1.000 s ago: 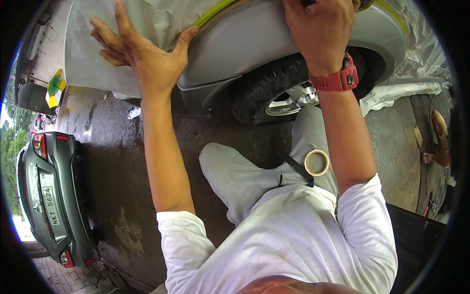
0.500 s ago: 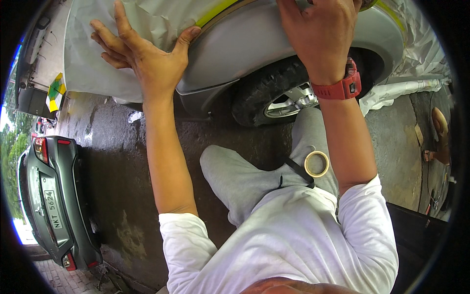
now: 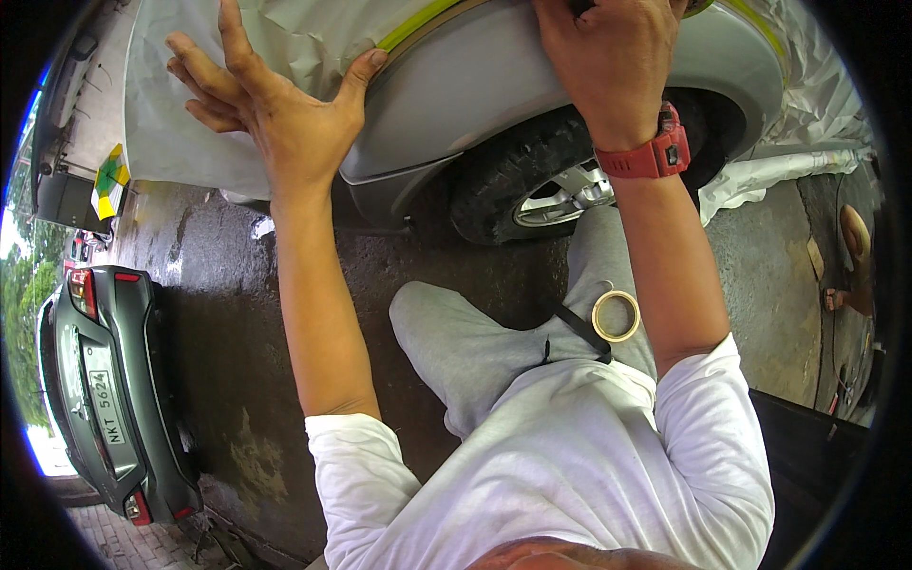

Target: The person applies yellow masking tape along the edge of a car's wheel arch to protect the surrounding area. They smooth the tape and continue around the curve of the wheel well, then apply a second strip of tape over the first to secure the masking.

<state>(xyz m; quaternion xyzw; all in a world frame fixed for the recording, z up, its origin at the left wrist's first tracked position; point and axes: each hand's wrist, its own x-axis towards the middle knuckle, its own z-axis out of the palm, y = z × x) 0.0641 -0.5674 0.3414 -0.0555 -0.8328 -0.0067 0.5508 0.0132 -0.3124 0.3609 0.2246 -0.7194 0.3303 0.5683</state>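
Observation:
My left hand (image 3: 304, 133) lies with fingers spread on white masking paper (image 3: 180, 142) over a grey car body. Its thumb presses at the end of a yellow-green tape strip (image 3: 418, 25), which runs along the wheel-arch panel (image 3: 456, 100). My right hand (image 3: 613, 66), with a red watch (image 3: 655, 154) on the wrist, is closed farther right along the same curve. Its fingertips are partly cut off by the top edge. The rounded edge of what looks like a yellow-green tape roll (image 3: 698, 8) shows beside it. Below is the wheel's tyre (image 3: 503, 180).
A beige tape roll (image 3: 597, 323) hangs from a black strap at my waist. Behind on the left stands a dark grey car (image 3: 119, 380), with a green-and-yellow umbrella (image 3: 107, 180) beyond. More crumpled covering sheet (image 3: 741, 187) hangs at the right, near another person's limb (image 3: 855, 252).
My right hand and the tape roll beside it have shifted slightly left and up. My left hand has moved slightly left, its thumb staying at the tape strip.

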